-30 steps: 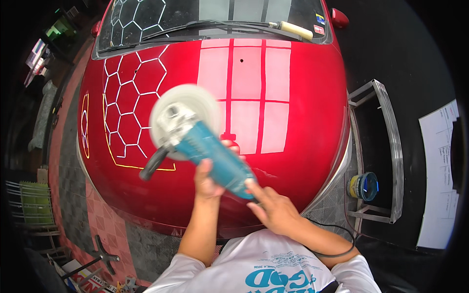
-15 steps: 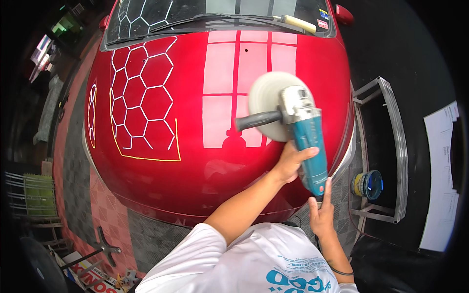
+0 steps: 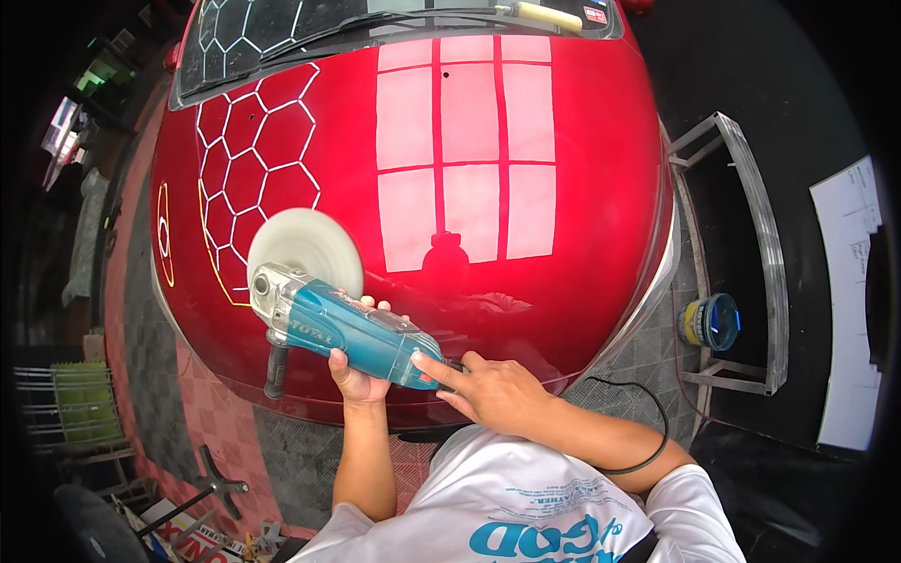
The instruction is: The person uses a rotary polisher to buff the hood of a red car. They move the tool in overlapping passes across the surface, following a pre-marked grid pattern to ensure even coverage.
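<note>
while the right hand (image 3: pixel 502 394) pinches the rear of the blue polisher (image 3: pixel 352 327), perhaps to steer it, the left hand (image 3: pixel 359 380) clasps its body, likely bearing weight; beyond, its pale pad (image 3: pixel 310 246) sits over the left front of the red hood (image 3: pixel 593 197), near white hexagon lines (image 3: pixel 267 169).

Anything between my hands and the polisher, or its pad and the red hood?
Nothing visible. Your left hand and right hand hold the polisher; no object shows between its white pad and the red hood, though the pad's underside is hidden.
</note>
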{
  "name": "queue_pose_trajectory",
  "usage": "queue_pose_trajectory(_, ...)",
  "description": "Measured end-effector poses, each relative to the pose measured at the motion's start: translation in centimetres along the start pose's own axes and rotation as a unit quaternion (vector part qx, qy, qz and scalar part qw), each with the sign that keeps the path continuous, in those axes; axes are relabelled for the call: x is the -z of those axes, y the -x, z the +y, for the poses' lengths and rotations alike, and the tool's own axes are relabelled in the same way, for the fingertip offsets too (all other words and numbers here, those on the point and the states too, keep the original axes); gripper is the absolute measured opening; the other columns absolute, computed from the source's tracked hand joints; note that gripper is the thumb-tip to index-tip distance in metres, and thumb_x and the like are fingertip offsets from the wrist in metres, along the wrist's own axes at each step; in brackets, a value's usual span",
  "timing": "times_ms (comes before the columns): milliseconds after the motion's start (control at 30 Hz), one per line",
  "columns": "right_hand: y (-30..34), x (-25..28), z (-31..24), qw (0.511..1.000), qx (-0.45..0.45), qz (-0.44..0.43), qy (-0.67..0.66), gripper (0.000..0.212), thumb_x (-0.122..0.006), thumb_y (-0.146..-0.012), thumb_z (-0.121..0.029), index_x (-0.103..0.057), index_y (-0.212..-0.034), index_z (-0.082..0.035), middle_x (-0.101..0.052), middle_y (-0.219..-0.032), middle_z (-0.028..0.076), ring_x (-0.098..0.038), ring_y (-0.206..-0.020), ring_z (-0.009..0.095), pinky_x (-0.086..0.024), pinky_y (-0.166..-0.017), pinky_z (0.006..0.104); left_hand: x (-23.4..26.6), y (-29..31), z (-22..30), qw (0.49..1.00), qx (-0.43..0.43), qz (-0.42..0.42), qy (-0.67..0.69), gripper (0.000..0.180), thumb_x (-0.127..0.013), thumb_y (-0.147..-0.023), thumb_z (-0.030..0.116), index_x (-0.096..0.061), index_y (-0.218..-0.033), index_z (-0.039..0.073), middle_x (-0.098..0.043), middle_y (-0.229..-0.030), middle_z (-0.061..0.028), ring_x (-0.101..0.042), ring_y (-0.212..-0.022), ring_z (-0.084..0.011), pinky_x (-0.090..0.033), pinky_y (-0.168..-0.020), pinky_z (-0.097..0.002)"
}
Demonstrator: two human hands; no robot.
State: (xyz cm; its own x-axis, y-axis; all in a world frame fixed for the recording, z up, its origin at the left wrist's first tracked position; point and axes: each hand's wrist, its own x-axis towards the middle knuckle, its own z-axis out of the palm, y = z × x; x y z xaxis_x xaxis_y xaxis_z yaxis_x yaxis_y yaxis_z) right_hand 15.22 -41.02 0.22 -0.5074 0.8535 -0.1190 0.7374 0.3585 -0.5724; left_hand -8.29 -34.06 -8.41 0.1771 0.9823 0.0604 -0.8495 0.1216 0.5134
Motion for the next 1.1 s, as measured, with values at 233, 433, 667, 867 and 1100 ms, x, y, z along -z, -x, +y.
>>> queue_pose_trajectory(233,10.1,-0.4,4.9,0.989,-0.076,0.119,-0.033,0.084,-0.077,-0.104,-0.032,-0.033,-0.175,-0.024,-0.070,-0.100,0.019,-0.076,-0.081,0.039,-0.063,-0.071,0.0505,-5.8,0.1,-8.4,0.987,0.155,0.005,0.029,0.088,-0.095,-0.087,0.034,-0.050,-0.158,0.009,-0.062,-0.153,-0.0121,-0.057,-0.147,-0.0360,-0.048,-0.124,-0.0591)
queue_pose_trajectory(433,17.8,0.1,8.9,0.933,-0.261,0.227,-0.098,0.092,-0.069,-0.108,-0.016,-0.011,-0.178,-0.003,-0.073,-0.130,0.034,-0.077,-0.114,0.048,-0.061,-0.098,0.0490,-13.3,-4.5,-19.4,0.958,0.276,-0.084,-0.004,0.059,-0.089,-0.093,0.022,-0.059,-0.141,0.007,-0.069,-0.130,-0.0106,-0.070,-0.123,-0.0231,-0.059,-0.106,-0.0466)
queue_pose_trajectory(667,18.9,-1.6,8.6,0.917,-0.280,0.248,-0.135,0.086,-0.069,-0.108,-0.019,-0.018,-0.177,-0.002,-0.073,-0.130,0.036,-0.074,-0.116,0.055,-0.061,-0.098,0.0525,-13.6,-3.9,-20.1,0.957,0.274,-0.097,-0.015,0.056,-0.087,-0.094,0.023,-0.058,-0.139,0.007,-0.070,-0.123,-0.0072,-0.071,-0.114,-0.0200,-0.061,-0.100,-0.0421)
queue_pose_trajectory(867,13.9,-1.2,6.5,0.984,-0.079,0.155,-0.039,0.086,-0.082,-0.100,-0.032,-0.038,-0.173,-0.020,-0.073,-0.105,0.023,-0.077,-0.084,0.041,-0.064,-0.072,0.0501,-6.7,2.6,-10.9,0.979,0.201,-0.019,-0.001,0.094,-0.094,-0.087,0.032,-0.043,-0.164,0.014,-0.058,-0.156,-0.0128,-0.057,-0.147,-0.0372,-0.047,-0.125,-0.0608)
queue_pose_trajectory(1100,2.6,-1.8,0.0,1.000,-0.009,0.029,-0.005,0.077,-0.074,-0.106,-0.038,-0.036,-0.174,-0.041,-0.062,-0.089,0.015,-0.070,-0.069,0.034,-0.059,-0.061,0.0487,0.5,3.0,-0.2,0.999,0.031,0.012,-0.026,0.103,-0.094,-0.086,0.050,-0.039,-0.168,0.018,-0.060,-0.155,-0.0123,-0.058,-0.145,-0.0387,-0.048,-0.124,-0.0627)
